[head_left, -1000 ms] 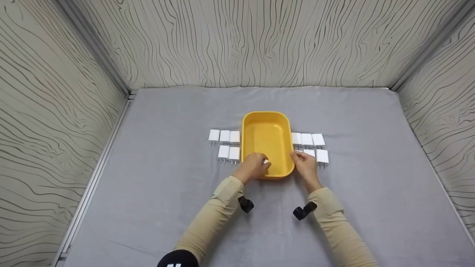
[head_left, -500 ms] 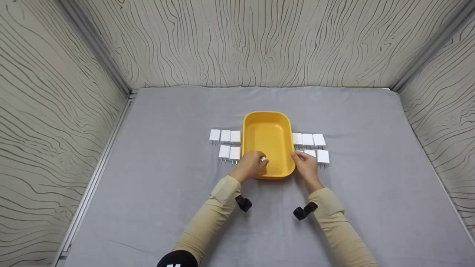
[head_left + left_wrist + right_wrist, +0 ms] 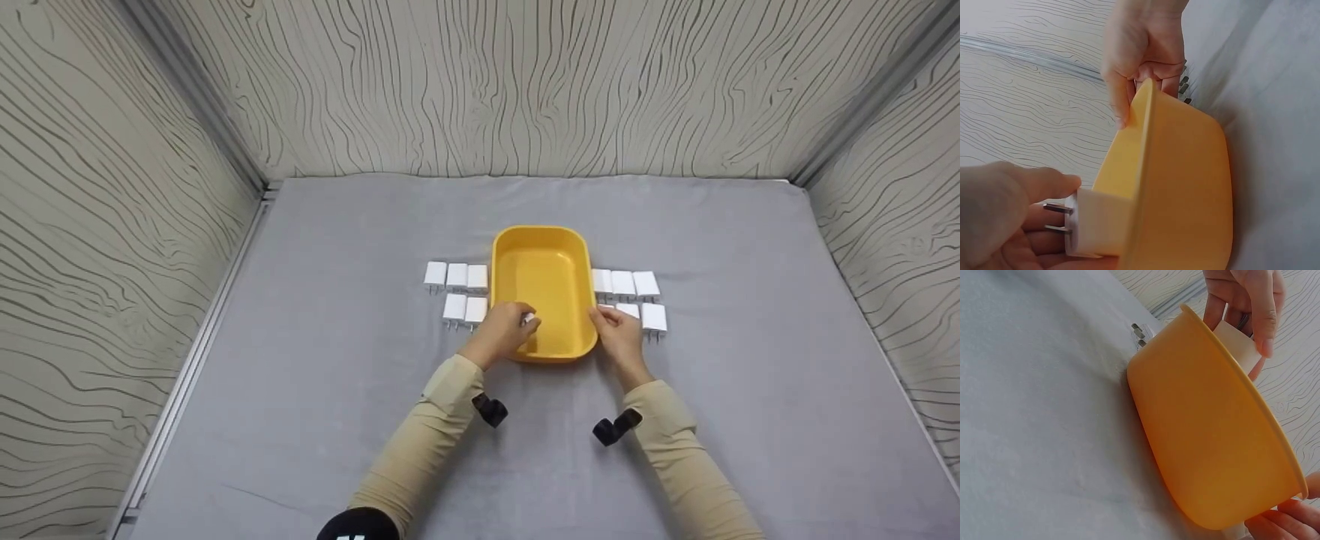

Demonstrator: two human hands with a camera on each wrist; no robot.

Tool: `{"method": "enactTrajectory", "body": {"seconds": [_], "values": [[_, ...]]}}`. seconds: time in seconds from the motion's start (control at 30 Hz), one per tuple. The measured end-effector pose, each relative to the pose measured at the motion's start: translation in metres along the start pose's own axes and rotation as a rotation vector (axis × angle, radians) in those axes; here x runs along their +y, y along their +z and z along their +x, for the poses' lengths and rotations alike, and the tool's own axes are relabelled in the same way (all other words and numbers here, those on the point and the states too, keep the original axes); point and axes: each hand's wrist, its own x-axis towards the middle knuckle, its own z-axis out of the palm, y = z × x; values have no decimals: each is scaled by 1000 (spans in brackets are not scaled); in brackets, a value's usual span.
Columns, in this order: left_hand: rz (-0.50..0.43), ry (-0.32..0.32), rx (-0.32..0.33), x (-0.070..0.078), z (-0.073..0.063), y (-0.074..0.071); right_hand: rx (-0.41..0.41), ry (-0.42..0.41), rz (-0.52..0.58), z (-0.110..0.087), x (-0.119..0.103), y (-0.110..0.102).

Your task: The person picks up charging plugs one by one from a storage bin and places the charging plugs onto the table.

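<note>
A yellow plastic tub (image 3: 547,281) stands on the grey cloth, and no charger shows on the part of its floor in view. My left hand (image 3: 502,330) holds a white plug-in charger (image 3: 1100,222) between thumb and fingers at the tub's near left side, over the rim. The charger's two metal prongs (image 3: 1058,229) point back toward the palm. My right hand (image 3: 621,339) pinches the tub's right wall near the front, thumb (image 3: 1122,109) on the inner side and the other fingers outside.
Several white chargers (image 3: 456,276) lie in two rows left of the tub, prongs toward me. More chargers (image 3: 645,283) lie in two rows on the right, partly hidden by my right hand. Wood-patterned panels (image 3: 480,90) enclose the grey-covered table (image 3: 337,300).
My left hand has shifted slightly left with the charger, toward the tub's left rim. The right hand keeps its hold on the tub.
</note>
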Motion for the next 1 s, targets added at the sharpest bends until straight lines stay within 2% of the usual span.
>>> {"method": "enactTrajectory", "body": {"seconds": [0.3,0.73,1.0], "values": [[-9,26,40,-5,-1,-3,-3,5,-25,0,-1,-1],[-55,-30,76,-11,-1,-13,3,-2,-30,-1,-1,0],[-70,-37,103,-13,0,-18,11,-12,-21,-1,-1,0]]}}
